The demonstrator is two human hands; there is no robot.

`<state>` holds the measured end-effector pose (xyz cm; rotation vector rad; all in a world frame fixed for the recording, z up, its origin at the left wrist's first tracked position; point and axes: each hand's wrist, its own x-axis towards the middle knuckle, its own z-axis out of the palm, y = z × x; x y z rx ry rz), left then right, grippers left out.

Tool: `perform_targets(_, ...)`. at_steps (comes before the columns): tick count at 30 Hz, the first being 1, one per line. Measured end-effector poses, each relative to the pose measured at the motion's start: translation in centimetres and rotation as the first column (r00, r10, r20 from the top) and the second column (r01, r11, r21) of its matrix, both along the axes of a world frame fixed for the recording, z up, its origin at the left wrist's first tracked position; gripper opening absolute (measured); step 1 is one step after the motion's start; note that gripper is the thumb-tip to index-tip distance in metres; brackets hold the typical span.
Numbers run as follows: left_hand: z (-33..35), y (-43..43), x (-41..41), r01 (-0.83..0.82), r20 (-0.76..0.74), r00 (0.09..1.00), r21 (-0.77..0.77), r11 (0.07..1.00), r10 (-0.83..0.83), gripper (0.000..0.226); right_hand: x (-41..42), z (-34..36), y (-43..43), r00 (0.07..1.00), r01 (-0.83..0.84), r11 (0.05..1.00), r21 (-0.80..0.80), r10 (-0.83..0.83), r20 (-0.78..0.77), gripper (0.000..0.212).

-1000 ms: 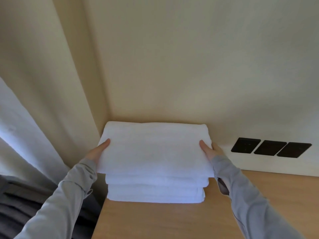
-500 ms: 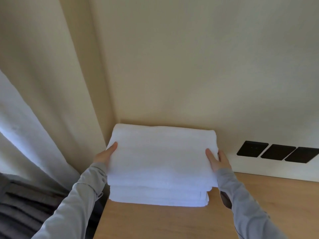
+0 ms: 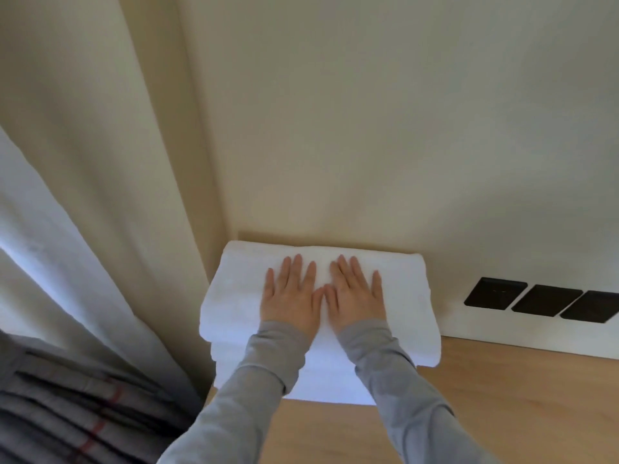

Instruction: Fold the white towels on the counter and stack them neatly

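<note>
Two flat palms, left hand beside right hand, atop the towel stack, long axis along the wall.

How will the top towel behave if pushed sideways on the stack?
Likely soft and floppy: the top towel has rounded, puffy edges. A push would probably slide it over the lower towels, which it already overhangs on the right. Tipping seems unlikely: it lies broad and flat under the left hand and right hand.
</note>
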<state>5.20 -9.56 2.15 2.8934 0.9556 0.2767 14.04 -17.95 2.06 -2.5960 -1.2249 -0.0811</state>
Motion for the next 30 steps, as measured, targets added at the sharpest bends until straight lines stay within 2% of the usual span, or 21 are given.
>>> perform_targets(2, -0.7, 2.0, -0.1, -0.017, -0.062, 0.998, 0.000, 1.000, 0.017, 0.057, 1.8, -0.7, -0.7, 0.999, 0.019, 0.998, -0.058, -0.017, 0.028, 0.054)
perform_targets(7, -2.5, 7.5, -3.8, -0.089, -0.108, 0.990, -0.014, 0.996, 0.087, 0.059, 5.8, -2.5, -5.1, 0.997, 0.074, 0.997, -0.003, -0.074, 0.006, 0.057)
perform_targets(14, -2.2, 8.0, -3.4, -0.062, -0.143, 0.989, -0.094, 0.994, 0.048, 0.060, 6.5, -2.3, -4.8, 0.996, 0.070, 0.996, -0.063, -0.073, -0.047, 0.057)
perform_targets(18, -1.8, 9.3, -4.0, -0.124, -0.153, 0.983, -0.143, 0.982, 0.102, 0.065, 7.3, -2.1, -5.8, 0.988, 0.134, 0.990, -0.038, -0.137, -0.076, 0.063)
perform_targets(27, -1.3, 9.4, -4.0, -0.126, -0.178, 0.979, -0.121, 0.985, 0.103, 0.067, 7.3, -1.2, -6.0, 0.987, 0.116, 0.986, -0.119, -0.128, -0.099, 0.062)
perform_targets(29, -0.3, 9.2, -3.8, -0.120, -0.194, 0.975, -0.078, 0.990, 0.103, 0.076, 7.4, 0.0, -5.9, 0.982, 0.111, 0.986, -0.123, -0.128, -0.142, 0.061)
perform_targets(30, 0.2, 9.0, -3.7, -0.103, -0.202, 0.975, -0.048, 0.994, 0.091, 0.090, 7.4, 0.6, -5.7, 0.984, 0.106, 0.986, -0.125, -0.122, -0.130, 0.059)
